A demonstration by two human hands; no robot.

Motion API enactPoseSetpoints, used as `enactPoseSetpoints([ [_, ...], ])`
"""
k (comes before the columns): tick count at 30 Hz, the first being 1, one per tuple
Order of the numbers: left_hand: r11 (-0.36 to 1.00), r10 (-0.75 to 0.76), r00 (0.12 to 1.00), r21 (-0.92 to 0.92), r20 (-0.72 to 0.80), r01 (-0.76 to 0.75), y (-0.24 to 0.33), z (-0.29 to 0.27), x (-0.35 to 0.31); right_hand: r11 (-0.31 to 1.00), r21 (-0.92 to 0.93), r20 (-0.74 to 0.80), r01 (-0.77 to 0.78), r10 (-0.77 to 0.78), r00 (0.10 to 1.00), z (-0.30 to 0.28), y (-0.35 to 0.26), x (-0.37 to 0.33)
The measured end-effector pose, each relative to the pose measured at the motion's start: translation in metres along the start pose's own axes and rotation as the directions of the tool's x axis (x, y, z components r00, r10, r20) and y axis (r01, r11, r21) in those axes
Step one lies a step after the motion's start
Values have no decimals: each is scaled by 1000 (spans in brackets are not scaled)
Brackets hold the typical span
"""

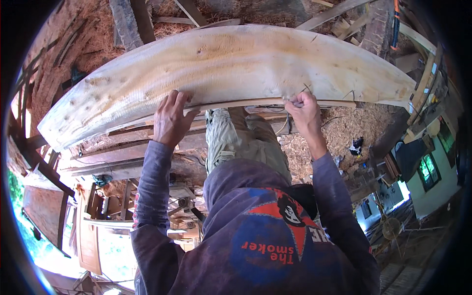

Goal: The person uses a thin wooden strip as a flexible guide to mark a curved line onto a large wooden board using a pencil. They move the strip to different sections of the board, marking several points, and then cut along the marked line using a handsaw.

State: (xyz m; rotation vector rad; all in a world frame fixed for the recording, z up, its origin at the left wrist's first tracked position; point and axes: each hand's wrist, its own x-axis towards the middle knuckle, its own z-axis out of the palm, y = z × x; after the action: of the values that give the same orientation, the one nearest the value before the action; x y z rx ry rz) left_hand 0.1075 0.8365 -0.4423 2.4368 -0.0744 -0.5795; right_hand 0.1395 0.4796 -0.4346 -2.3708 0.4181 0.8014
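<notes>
A long, pale wooden board (236, 64) with a curved far edge lies across the view before me. My left hand (174, 118) is closed over its near edge, fingers curled onto the top and thumb pointing right. Along that near edge runs a thin wooden strip (334, 103). At the edge further right, my right hand (306, 115) is pinched, its fingertips against the wood. Something small and greyish shows between those fingers, too hidden to name. A thin dark sliver stands up just beyond the fingertips.
Wood shavings (361, 125) cover the ground at right. Long planks (110, 167) lie under and behind the board at left. Thick timbers (129, 22) stand beyond its far edge. Curved wooden strips (427, 83) rise near its right end.
</notes>
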Motion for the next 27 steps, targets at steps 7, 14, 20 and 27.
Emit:
enactPoseSetpoints([
  [7, 1000, 5, 1000, -13, -8, -5, -1, 0, 2, 994, -42, -40, 100, -102, 994, 0, 3, 0],
  [14, 999, 41, 999, 16, -5, -41, -4, 0, -1, 997, -62, -7, 48, -48, 999, -1, -4, -1],
  [20, 999, 52, 998, 2, -23, -52, -6, 0, -3, 977, -161, -25, 139, -145, 989, 8, 5, 1],
  [27, 998, 59, 998, 18, -28, -59, -4, 0, -6, 968, -115, -94, 223, -234, 968, 12, 3, -4],
])
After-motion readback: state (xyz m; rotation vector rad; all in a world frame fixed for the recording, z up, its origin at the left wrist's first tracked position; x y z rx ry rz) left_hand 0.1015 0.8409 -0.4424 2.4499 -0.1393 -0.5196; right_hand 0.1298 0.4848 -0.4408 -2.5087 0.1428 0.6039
